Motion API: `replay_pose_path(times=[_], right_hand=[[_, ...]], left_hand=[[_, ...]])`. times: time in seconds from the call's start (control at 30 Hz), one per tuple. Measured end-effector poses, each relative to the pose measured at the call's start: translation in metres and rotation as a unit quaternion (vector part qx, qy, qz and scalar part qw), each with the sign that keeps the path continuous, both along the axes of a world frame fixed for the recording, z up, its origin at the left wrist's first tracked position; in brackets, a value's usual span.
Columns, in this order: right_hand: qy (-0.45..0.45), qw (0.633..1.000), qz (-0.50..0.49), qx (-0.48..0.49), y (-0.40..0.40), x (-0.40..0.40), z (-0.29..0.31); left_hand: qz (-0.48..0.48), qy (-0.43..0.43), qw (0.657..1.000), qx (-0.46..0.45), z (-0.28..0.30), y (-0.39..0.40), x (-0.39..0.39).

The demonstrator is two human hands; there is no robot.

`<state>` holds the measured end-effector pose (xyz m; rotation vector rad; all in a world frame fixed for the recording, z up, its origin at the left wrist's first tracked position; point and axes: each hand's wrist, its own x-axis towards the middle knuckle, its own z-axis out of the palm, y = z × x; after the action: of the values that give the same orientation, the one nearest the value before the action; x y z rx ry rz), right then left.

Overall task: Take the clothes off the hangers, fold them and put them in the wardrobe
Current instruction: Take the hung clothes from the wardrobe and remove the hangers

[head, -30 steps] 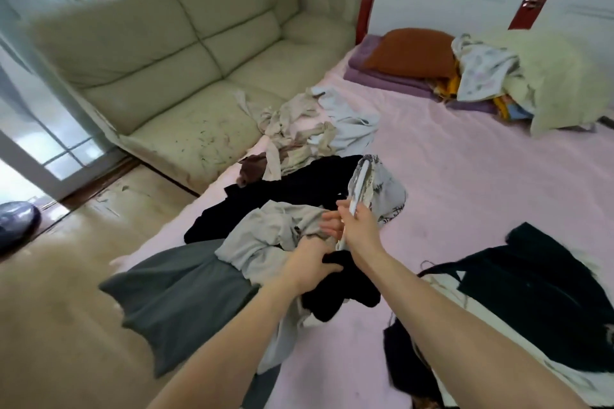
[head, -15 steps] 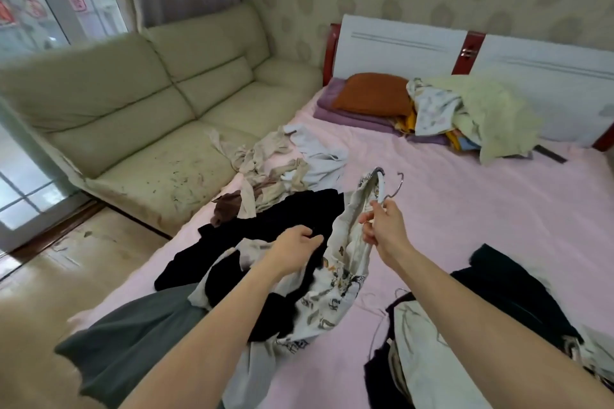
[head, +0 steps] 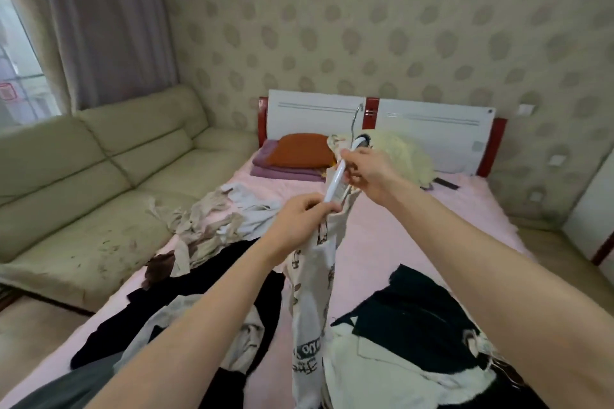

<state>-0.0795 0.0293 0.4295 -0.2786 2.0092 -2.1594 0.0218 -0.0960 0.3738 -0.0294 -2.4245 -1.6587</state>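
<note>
Place: bedroom in a home.
Bed: pink-sheeted mattress point(head: 392, 232) against white headboard with red trim point(head: 428, 129), rust-orange pillow point(head: 300, 151) at its head.
Seating: pale green leather corner sofa point(head: 99, 169) alongside.
Walls: beige medallion-patterned wallpaper point(head: 365, 26); mauve curtain point(head: 109, 20) by window.
Clutter: loose beige and black garments point(head: 212, 226) strewn across sheet.

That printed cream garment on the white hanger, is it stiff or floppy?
Probably floppy: the printed cream garment hangs limp below the left hand. Likely light, since the right hand pinches the white plastic hanger easily.
</note>
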Motion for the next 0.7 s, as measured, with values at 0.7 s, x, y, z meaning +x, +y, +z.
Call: replay_pose_path(times=[0.7], right_hand=[[-0.102, 0.968, 0.062, 0.219, 0.191, 0.072, -0.147]], left_hand=[[0.066, -0.214, 0.940, 0.256, -0.097, 0.155, 0.058]])
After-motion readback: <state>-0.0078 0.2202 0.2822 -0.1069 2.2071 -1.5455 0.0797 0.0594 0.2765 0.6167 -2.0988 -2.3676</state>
